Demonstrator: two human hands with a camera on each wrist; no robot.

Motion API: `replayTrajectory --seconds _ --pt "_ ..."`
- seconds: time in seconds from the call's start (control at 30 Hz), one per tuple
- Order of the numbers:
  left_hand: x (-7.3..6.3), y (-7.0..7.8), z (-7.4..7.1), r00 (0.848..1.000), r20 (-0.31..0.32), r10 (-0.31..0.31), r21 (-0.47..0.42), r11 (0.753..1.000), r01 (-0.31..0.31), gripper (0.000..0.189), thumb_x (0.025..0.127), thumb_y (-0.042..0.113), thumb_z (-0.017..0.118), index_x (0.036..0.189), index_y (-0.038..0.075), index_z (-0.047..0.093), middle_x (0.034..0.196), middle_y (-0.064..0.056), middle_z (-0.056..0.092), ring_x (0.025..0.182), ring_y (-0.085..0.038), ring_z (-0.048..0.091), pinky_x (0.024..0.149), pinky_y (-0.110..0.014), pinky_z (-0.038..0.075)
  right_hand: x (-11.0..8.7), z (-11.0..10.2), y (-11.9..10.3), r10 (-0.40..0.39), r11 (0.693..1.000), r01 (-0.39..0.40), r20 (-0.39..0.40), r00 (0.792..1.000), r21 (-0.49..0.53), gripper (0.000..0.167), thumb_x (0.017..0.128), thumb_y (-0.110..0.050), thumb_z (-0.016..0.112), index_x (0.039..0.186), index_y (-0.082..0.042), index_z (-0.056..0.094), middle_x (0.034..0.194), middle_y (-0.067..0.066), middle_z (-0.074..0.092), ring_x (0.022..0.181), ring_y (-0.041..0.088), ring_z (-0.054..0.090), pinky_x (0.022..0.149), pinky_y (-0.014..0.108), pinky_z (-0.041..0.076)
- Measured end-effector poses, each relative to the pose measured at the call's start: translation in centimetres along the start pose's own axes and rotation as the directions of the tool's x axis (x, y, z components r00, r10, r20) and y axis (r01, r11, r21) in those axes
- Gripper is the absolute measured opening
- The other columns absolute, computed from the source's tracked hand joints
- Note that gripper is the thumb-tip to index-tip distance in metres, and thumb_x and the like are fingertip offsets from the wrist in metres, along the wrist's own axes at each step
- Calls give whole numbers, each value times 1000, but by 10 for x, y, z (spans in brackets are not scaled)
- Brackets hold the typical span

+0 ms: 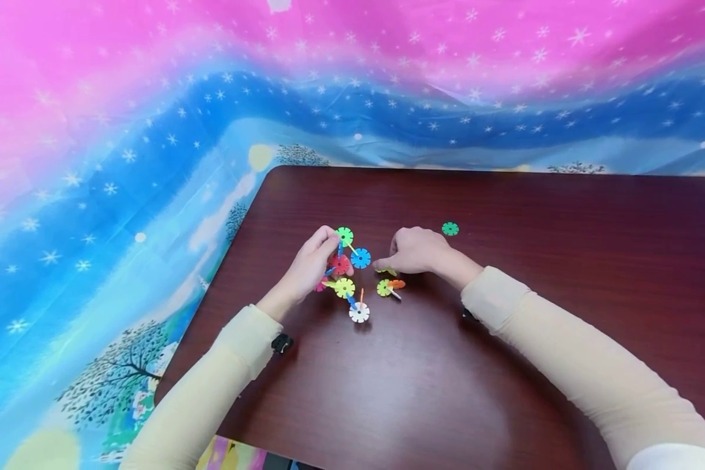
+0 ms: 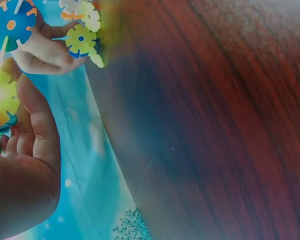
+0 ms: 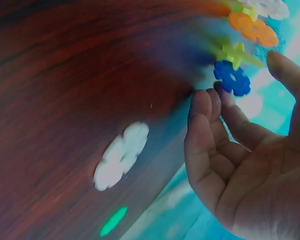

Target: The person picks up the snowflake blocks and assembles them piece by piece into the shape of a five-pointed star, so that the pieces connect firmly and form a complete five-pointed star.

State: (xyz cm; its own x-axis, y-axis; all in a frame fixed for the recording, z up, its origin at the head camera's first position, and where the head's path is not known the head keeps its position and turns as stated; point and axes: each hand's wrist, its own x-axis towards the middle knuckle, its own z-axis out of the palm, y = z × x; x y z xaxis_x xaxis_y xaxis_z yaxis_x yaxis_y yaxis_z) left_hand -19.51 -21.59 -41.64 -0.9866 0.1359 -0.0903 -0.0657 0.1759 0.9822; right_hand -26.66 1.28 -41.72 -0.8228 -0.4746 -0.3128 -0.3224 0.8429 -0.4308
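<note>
In the head view my left hand [image 1: 308, 264] holds a linked cluster of notched plastic building discs, among them a green disc [image 1: 344, 235], a blue disc [image 1: 361, 258], a yellow disc [image 1: 344, 288] and a white disc [image 1: 360, 313]. In the left wrist view, its fingers curl round part of that cluster and hide some of it. My right hand [image 1: 418, 250] is at a smaller piece; the right wrist view has its yellow disc [image 3: 235, 54] and dark blue disc [image 3: 232, 78] between thumb and index finger. Beside it are joined yellow-green [image 1: 384, 288] and orange discs [image 1: 396, 284].
A loose green disc [image 1: 450, 228] lies on the brown table [image 1: 423, 385], beyond my right hand. The right wrist view also has a white disc [image 3: 121, 156] on the tabletop. A patterned pink and blue cloth [image 1: 352, 98] hangs behind and left of the table.
</note>
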Motion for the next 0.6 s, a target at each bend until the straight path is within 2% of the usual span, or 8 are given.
replayTrajectory --seconds 0.07,0.17,0.2,0.33,0.43,0.5,0.6 --pt "0 0 -2 1000 -2 -3 -19 1000 3 25 112 29 41 100 7 45 77 -18 69 72 -29 72 58 -30 53 5 3 -5 23 999 -22 28 999 -36 52 87 -58 75 62 -16 59 53 -3 43 52 15 42 53 34 36" --pt "0 1 -4 1000 -11 3 -43 999 -3 24 112 27 42 99 7 46 76 -14 62 78 -37 72 59 -31 52 8 6 -7 33 999 -32 34 999 -38 43 87 -50 76 65 -17 60 57 -3 47 58 17 49 56 35 39" --pt "1 1 -5 1000 -15 5 -53 999 -6 25 112 27 43 99 7 46 76 -13 59 81 -39 72 59 -31 51 9 6 -6 31 999 -30 33 999 -20 41 88 -48 75 67 -16 61 59 -2 48 60 18 50 57 35 39" --pt "2 1 -6 1000 -23 19 -79 997 -20 25 109 29 48 101 6 48 78 -9 51 78 -32 72 61 -30 51 9 7 2 -7 991 7 -3 1000 134 31 91 -43 72 83 -13 69 71 0 60 69 20 57 64 36 44" --pt "3 0 -5 999 -5 34 -86 996 -35 27 106 33 55 107 6 51 88 -11 58 80 -25 73 67 -30 54 5 3 11 -42 954 57 -56 998 295 26 94 -35 69 100 -10 72 85 5 69 79 23 64 72 38 50" --pt "4 -1 -2 999 14 50 -80 996 -48 31 104 33 61 114 5 53 93 -14 66 84 -30 73 69 -31 55 2 0 16 -51 918 84 -96 994 387 25 95 -29 66 108 -9 72 91 10 72 83 27 67 76 41 53" --pt "4 -1 4 996 52 70 -56 996 -67 37 99 29 71 122 4 57 96 -14 73 91 -45 68 71 -32 56 -6 -5 24 -34 858 108 -154 987 503 21 96 -22 65 108 -6 72 93 15 73 86 34 69 79 47 57"
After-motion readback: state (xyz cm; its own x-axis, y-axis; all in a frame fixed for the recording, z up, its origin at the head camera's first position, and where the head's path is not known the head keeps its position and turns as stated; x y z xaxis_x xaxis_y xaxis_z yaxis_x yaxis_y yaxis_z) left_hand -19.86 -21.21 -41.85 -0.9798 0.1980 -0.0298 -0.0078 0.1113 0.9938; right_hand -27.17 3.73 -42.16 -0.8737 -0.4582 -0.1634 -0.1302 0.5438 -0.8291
